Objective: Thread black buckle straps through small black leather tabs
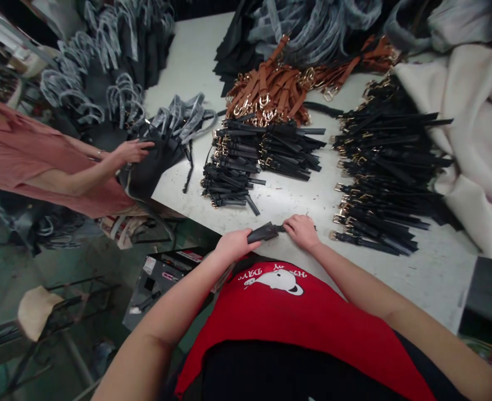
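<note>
Gripping a black strap (264, 233) with left hand (234, 244); right hand (301, 230) pinching it.

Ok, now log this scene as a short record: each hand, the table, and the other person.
Left hand: holds a black strap
Right hand: at the strap's narrower end; exact grip unclear
Table: two groups of black buckled straps, brown straps behind the left group, pale cloth at far right
Other person: in a pink shirt, at the table's left side

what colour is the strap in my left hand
The flat, leather-like strap is black, clearest in the head view.
</note>
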`<action>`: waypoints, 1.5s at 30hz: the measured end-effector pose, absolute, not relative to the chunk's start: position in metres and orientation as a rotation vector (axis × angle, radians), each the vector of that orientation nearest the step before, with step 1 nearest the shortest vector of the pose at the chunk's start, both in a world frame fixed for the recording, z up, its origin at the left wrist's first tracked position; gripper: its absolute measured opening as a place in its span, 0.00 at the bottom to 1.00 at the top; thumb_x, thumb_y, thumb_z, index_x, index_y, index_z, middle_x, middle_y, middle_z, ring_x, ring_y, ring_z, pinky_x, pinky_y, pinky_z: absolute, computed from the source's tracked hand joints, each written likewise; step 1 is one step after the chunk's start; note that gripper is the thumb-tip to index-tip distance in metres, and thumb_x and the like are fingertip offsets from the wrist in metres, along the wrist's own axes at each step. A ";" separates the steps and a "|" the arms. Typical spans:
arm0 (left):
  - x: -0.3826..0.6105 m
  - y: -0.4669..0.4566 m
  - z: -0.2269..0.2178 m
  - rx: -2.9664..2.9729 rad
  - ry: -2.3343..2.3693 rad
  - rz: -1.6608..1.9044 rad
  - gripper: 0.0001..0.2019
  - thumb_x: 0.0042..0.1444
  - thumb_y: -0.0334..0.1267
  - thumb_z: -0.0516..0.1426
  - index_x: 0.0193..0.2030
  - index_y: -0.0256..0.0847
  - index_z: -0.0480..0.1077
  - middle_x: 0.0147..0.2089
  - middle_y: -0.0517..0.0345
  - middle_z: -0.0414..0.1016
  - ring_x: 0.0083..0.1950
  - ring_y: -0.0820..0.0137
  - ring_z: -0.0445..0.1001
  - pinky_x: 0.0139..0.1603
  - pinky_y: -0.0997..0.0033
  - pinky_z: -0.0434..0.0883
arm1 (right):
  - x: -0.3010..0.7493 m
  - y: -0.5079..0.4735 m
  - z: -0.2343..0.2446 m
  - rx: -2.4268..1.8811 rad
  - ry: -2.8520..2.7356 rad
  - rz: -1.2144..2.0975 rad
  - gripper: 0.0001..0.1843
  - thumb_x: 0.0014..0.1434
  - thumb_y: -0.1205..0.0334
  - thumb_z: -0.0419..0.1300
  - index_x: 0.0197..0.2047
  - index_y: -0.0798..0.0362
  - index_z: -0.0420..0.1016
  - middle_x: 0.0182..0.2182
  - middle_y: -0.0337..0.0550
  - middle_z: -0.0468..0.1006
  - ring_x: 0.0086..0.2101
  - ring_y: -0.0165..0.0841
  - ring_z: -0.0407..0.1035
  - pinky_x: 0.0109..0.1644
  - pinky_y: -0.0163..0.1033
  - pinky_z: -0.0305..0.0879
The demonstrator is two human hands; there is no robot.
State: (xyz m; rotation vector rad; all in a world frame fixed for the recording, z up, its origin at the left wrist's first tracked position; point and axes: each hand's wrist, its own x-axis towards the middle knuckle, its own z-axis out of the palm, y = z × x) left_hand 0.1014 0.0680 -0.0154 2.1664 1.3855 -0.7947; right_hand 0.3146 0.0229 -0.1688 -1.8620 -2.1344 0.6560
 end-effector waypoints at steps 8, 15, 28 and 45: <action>0.132 0.074 -0.004 2.252 1.365 -0.891 0.25 0.53 0.58 0.47 0.47 0.41 0.67 0.42 0.48 0.76 0.43 0.58 0.74 0.41 0.63 0.69 | 0.316 0.020 -0.170 -1.834 -2.098 0.640 0.16 0.62 0.59 0.44 0.42 0.51 0.72 0.37 0.47 0.72 0.39 0.37 0.60 0.43 0.41 0.46; 0.159 0.079 0.006 2.338 1.292 -1.013 0.23 0.53 0.55 0.50 0.46 0.40 0.68 0.43 0.48 0.76 0.44 0.61 0.74 0.43 0.66 0.69 | 0.316 0.021 -0.171 -1.838 -2.045 0.622 0.14 0.61 0.61 0.45 0.43 0.51 0.70 0.37 0.46 0.73 0.40 0.37 0.61 0.43 0.41 0.47; 0.148 0.073 0.000 2.374 1.315 -0.957 0.25 0.52 0.57 0.48 0.46 0.41 0.68 0.42 0.48 0.76 0.42 0.59 0.75 0.41 0.64 0.70 | 0.316 0.022 -0.176 -1.835 -2.028 0.614 0.14 0.61 0.61 0.46 0.44 0.51 0.70 0.38 0.46 0.73 0.40 0.36 0.62 0.44 0.40 0.48; 0.122 0.076 -0.001 2.360 1.296 -0.899 0.24 0.53 0.58 0.47 0.46 0.43 0.68 0.41 0.50 0.76 0.42 0.60 0.75 0.41 0.65 0.70 | 0.316 0.024 -0.176 -1.883 -2.092 0.567 0.14 0.61 0.61 0.45 0.41 0.51 0.71 0.36 0.46 0.72 0.39 0.35 0.61 0.42 0.39 0.48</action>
